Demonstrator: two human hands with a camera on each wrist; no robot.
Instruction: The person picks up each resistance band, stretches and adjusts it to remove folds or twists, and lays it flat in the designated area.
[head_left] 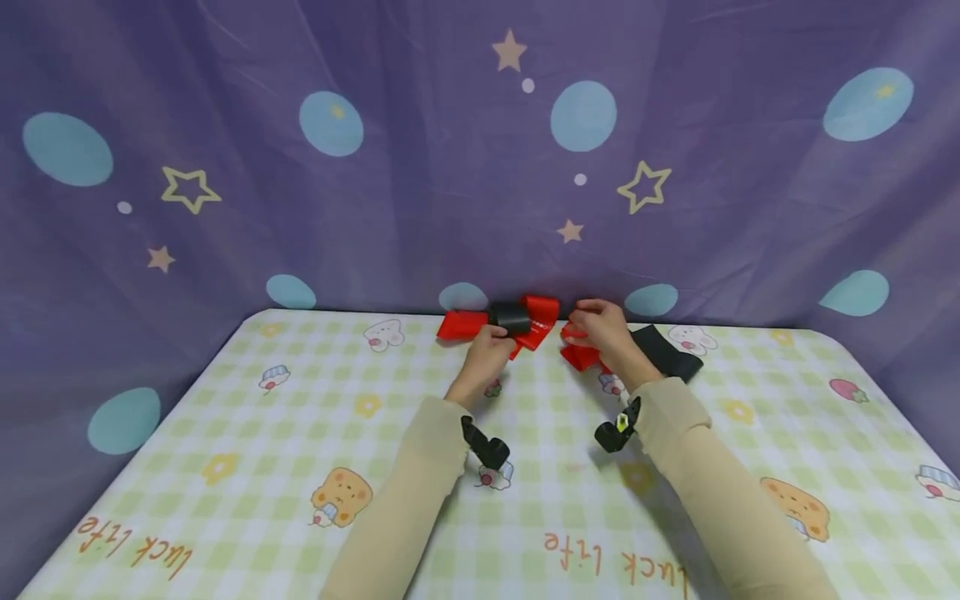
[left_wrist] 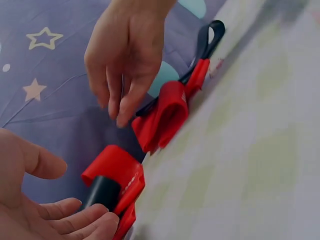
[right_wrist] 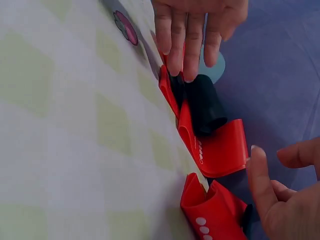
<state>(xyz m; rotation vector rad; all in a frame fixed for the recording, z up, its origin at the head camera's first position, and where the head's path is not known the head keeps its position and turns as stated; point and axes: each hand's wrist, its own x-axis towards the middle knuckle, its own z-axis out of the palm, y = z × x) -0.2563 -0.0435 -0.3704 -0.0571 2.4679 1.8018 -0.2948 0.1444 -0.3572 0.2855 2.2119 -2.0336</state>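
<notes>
At the far edge of the table lies a folded red band point(head_left: 462, 325) with a rolled black band point(head_left: 510, 318) around its middle. My left hand point(head_left: 487, 357) is at the near side of that black roll, its fingers straight and touching it, thumb apart. To the right is a second folded red band point(left_wrist: 167, 112) with a black strip point(head_left: 669, 356) stretching out to its right, ending in a loop in the left wrist view. Above this second bundle hangs my right hand point(head_left: 609, 335), fingers loosely bent, with nothing between them. White markings show on both red bands.
A pale green checked cloth point(head_left: 285, 433) with cartoon prints covers the table. Directly behind the bundles hangs a purple curtain point(head_left: 420, 183) with stars and blue spots. Each wrist carries a black camera mount point(head_left: 487, 446).
</notes>
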